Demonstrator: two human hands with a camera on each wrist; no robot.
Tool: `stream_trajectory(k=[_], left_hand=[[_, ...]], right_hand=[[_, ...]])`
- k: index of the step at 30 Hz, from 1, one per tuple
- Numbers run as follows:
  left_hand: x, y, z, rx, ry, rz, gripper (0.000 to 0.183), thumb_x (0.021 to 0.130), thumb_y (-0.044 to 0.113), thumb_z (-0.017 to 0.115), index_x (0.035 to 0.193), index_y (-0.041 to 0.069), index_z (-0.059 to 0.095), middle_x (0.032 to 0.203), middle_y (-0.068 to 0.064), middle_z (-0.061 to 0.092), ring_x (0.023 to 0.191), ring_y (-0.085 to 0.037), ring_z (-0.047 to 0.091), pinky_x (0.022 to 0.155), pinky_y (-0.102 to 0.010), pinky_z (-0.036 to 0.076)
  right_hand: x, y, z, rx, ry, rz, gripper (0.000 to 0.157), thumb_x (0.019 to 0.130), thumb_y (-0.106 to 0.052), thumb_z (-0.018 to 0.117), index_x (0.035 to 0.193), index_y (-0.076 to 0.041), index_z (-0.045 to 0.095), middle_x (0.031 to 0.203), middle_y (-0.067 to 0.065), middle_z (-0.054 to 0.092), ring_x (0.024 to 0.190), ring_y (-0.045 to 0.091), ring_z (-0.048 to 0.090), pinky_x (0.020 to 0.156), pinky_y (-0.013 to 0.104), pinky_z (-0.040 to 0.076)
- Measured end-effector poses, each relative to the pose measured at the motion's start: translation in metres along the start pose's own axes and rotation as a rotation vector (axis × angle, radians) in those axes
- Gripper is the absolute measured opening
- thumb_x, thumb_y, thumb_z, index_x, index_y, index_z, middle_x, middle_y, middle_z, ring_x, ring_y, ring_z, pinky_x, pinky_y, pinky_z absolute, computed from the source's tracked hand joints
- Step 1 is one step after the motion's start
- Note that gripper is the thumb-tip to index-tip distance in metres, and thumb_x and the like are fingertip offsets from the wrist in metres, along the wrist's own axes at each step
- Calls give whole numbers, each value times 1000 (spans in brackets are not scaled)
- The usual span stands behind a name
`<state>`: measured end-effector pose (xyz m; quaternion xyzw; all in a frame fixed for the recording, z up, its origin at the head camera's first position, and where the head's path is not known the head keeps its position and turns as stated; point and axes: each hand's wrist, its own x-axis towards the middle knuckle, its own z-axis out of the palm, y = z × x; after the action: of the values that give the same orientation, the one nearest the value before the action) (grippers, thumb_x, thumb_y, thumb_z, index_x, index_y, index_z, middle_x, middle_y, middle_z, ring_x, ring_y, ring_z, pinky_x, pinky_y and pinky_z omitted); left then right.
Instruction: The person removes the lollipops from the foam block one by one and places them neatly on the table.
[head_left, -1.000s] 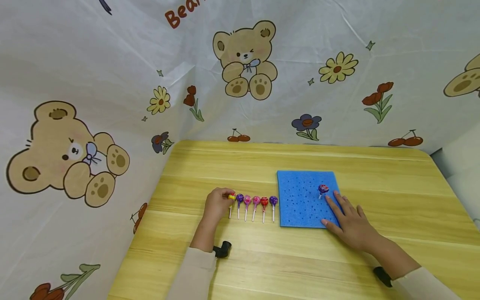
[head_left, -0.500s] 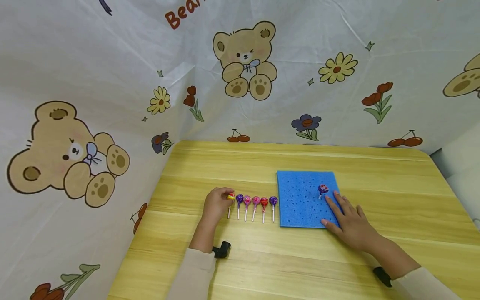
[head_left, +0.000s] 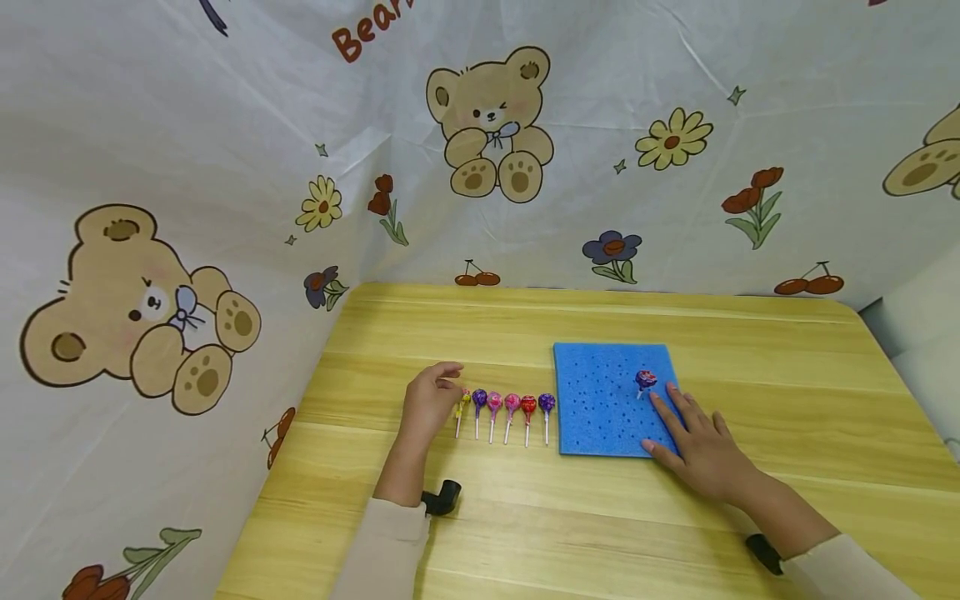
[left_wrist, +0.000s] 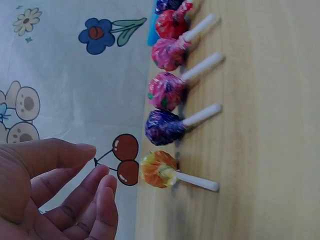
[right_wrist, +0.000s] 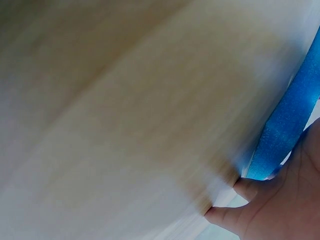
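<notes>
My left hand hovers beside the yellow lollipop at the left end of a row. Its fingers are parted and hold nothing; the left wrist view shows a gap between them and the candy. To the right lie a purple lollipop, two pink lollipops, a red lollipop and another purple lollipop. My right hand rests with spread fingers on the right edge of a blue foam board dotted with holes. Stuck upright in that board is a purple-and-red lollipop.
A wood-grain table carries everything. Behind it and along the left side hangs a white cloth printed with bears and flowers. Black camera mounts sit at both wrists.
My left hand has let go of the yellow lollipop and risen slightly up and left, its fingers parting. The lollipop has shifted slightly left and stays in the row. My right hand has not moved.
</notes>
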<state>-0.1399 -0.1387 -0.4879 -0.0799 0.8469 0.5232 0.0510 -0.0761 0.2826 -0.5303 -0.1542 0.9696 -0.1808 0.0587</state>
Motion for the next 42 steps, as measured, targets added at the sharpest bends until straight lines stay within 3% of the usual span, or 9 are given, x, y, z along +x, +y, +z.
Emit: stream_trajectory(k=[8,18,25,42], left_hand=[[-1,11,4,-56,7,57,37,91,2,65,126,13,70,126,-7,69,111,-24,65,70,-27,55],[-1,29,15,-112,-6,103,33,94,1,61,124,11,70,125,-11,69,114,-23,66,89,-37,59],[-3,45,25,-127,-13,142,30,97,2,58,122,11,71,121,-8,71,112,-22,67,94,-38,58],[-5,72,70,-148,-130,218,32,97,4,58,124,16,70,120,-2,72,111,-18,68,94,-33,58]], right_hand=[[-2,-4,-4,-17,-1,6,81,100,-51,55,163,-14,19,168,23,11,147,57,20,107,83,15],[-4,-2,-1,3,32,-4,80,100,-49,57,163,-15,20,168,23,13,147,58,21,107,84,15],[-3,-1,-2,8,-9,14,81,101,-52,53,164,-16,15,169,23,8,149,57,17,108,84,13],[-2,-3,-3,-15,1,1,81,101,-51,55,163,-14,18,168,24,12,148,57,19,108,82,15]])
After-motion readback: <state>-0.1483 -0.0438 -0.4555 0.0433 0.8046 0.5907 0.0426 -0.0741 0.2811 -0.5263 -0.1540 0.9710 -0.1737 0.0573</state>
